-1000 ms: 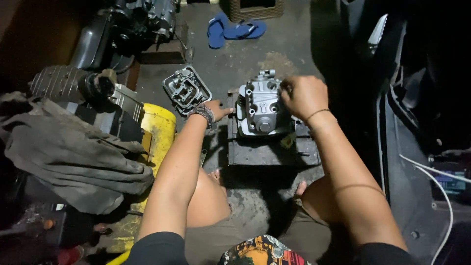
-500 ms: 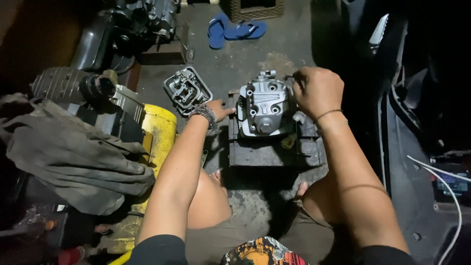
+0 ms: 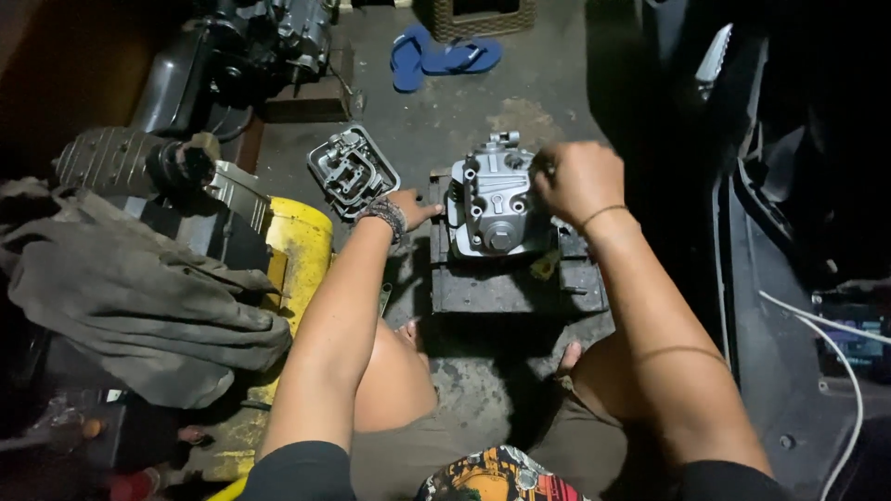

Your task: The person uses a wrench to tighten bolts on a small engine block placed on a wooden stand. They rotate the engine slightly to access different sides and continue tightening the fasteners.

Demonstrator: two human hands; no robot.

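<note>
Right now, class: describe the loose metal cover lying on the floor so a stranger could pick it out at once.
Start at the yellow container on the left of the concrete floor. Just past its far corner, beside the left hand, lies the loose engine cover. Unlike the cylinder head on the dark block, it lies open side up, flat and ribbed inside.

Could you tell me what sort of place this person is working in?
Probably a small motorcycle repair workshop. A grey engine cylinder head sits on a block on the stained concrete floor, a loose engine cover lies beside it, and another engine stands behind.
</note>
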